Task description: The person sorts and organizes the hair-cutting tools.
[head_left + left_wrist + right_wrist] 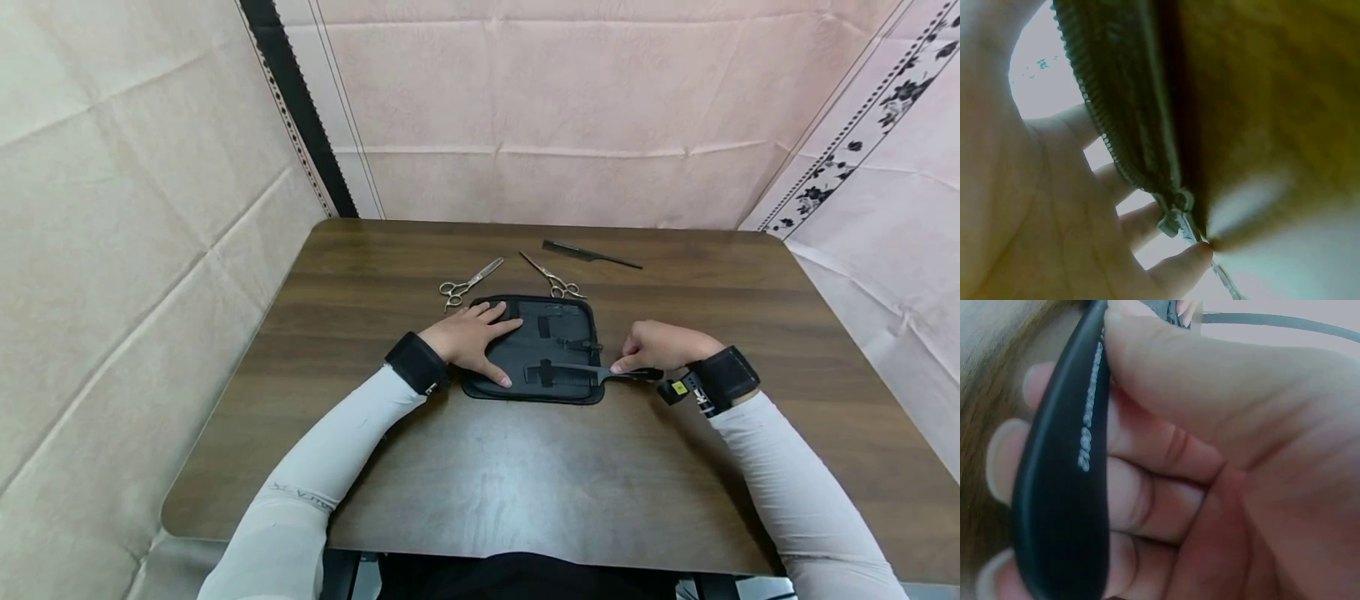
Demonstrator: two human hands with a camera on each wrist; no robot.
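A flat black zip case (525, 354) lies on the table, its dark inside facing up. My left hand (467, 337) rests across its left side with the fingers spread. In the left wrist view the case's zipper (1100, 128) runs past the palm. My right hand (660, 343) grips the handle of a black comb (581, 375) at the case's right side. The comb's toothed part lies inside the case, crossing a dark elastic loop (546, 372). White lettering shows on the comb handle (1063, 481) in the right wrist view, with fingers curled beneath it and the thumb along it.
Behind the case lie two pairs of scissors, one at left (471, 283) and one at right (555, 279). A black tail comb (588, 253) lies near the back edge of the wooden table (495, 475). Pale cloth (585, 108) hangs around the table.
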